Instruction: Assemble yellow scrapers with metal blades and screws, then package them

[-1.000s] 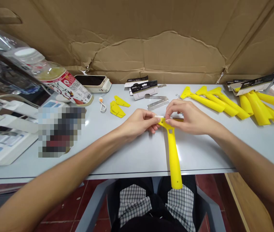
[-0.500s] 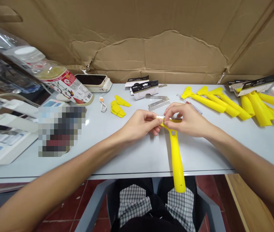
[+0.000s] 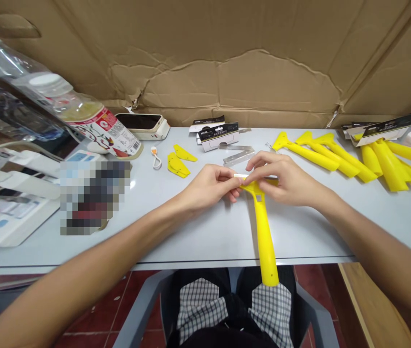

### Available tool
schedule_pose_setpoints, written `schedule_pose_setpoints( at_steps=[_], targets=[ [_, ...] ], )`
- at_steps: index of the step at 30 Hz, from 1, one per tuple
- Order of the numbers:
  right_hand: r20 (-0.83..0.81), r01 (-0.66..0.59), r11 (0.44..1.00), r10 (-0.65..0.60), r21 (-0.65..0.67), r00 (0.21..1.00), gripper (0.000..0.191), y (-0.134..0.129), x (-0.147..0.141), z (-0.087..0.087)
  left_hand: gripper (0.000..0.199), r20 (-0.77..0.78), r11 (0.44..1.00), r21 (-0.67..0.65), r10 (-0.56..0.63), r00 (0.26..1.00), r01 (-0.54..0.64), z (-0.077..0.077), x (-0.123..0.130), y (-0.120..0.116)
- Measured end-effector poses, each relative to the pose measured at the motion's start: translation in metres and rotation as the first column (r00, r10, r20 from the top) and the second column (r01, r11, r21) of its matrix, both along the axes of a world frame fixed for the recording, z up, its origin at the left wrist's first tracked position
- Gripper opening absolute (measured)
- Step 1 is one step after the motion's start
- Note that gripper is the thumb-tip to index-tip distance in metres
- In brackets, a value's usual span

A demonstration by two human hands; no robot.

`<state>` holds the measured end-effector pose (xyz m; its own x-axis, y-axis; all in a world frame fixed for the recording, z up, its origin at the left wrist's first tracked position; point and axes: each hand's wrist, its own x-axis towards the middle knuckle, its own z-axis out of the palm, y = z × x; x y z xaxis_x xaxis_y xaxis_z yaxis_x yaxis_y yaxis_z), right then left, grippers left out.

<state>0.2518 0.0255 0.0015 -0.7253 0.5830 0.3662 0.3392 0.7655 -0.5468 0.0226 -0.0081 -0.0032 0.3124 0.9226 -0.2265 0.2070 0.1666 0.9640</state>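
A yellow plastic scraper (image 3: 263, 232) lies with its long handle pointing toward me, past the table's front edge. My left hand (image 3: 210, 186) pinches the left side of its head, where a thin pale blade strip (image 3: 239, 176) shows between the fingers. My right hand (image 3: 285, 176) grips the right side of the head, fingertips on top of the strip. Most of the head is hidden under both hands.
More yellow scrapers (image 3: 321, 152) lie at the back right, some under a printed card (image 3: 384, 129). Metal blades (image 3: 237, 154), card packs (image 3: 218, 133), small yellow covers (image 3: 178, 162), a phone (image 3: 143, 123) and a tilted bottle (image 3: 92, 123) sit at the back. The pale table (image 3: 191, 232) ends near my lap.
Both hands stay on the scraper head. The handle has swung slightly, and my right fingers have shifted along the top of the strip.
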Motion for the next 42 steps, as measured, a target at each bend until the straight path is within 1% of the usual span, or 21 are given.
schedule_pose_setpoints(
  at_steps=[4, 7, 12, 18, 23, 27, 33, 38, 40, 42],
  targets=[
    [0.006, -0.018, 0.994, 0.018, 0.108, 1.000, 0.038, 0.0014, -0.0004, -0.0040, 0.021, 0.018, 1.000, -0.021, 0.016, 1.000, -0.016, -0.0006, 0.0011, 0.0007],
    [0.005, -0.026, 0.989, 0.026, 0.148, 1.000, 0.036, 0.0029, -0.0004, -0.0059, 0.021, 0.014, 0.999, -0.027, 0.021, 1.000, -0.021, 0.0002, 0.0015, 0.0007],
    [-0.017, -0.080, 0.984, 0.084, 0.160, 0.996, 0.049, 0.0039, 0.0008, -0.0068, 0.023, 0.009, 1.000, -0.018, 0.022, 1.000, -0.022, 0.0026, 0.0011, -0.0003],
    [-0.039, -0.085, 0.977, 0.094, 0.196, 0.995, 0.044, 0.0039, 0.0020, -0.0043, 0.024, -0.003, 0.999, -0.026, 0.034, 0.999, -0.035, 0.0052, 0.0020, 0.0000],
    [-0.005, -0.064, 0.973, 0.067, 0.222, 0.998, 0.045, 0.0061, 0.0030, -0.0060, 0.024, -0.015, 0.998, -0.034, 0.048, 0.999, -0.048, 0.0066, 0.0026, 0.0001],
    [-0.003, -0.066, 0.966, 0.069, 0.249, 0.998, 0.042, 0.0067, 0.0030, -0.0070, 0.023, -0.011, 0.998, -0.038, 0.050, 0.999, -0.051, 0.0076, 0.0026, -0.0002],
    [0.009, -0.078, 0.952, 0.079, 0.297, 0.997, 0.052, 0.0065, 0.0018, -0.0092, 0.024, 0.000, 0.999, -0.027, 0.037, 0.999, -0.037, 0.0062, 0.0016, 0.0004],
    [0.013, -0.070, 0.939, 0.070, 0.338, 0.997, 0.044, 0.0054, 0.0002, -0.0099, 0.022, 0.009, 0.999, -0.029, 0.026, 1.000, -0.026, 0.0023, 0.0002, 0.0008],
    [0.007, -0.063, 0.945, 0.064, 0.321, 0.998, 0.041, 0.0040, -0.0006, -0.0085, 0.023, 0.004, 0.999, -0.029, 0.030, 1.000, -0.030, 0.0021, -0.0002, 0.0011],
    [-0.032, -0.004, 0.963, 0.013, 0.268, 0.999, 0.035, 0.0026, -0.0012, -0.0056, 0.024, -0.002, 0.999, -0.028, 0.044, 0.999, -0.044, 0.0034, -0.0008, 0.0018]
  ],
)
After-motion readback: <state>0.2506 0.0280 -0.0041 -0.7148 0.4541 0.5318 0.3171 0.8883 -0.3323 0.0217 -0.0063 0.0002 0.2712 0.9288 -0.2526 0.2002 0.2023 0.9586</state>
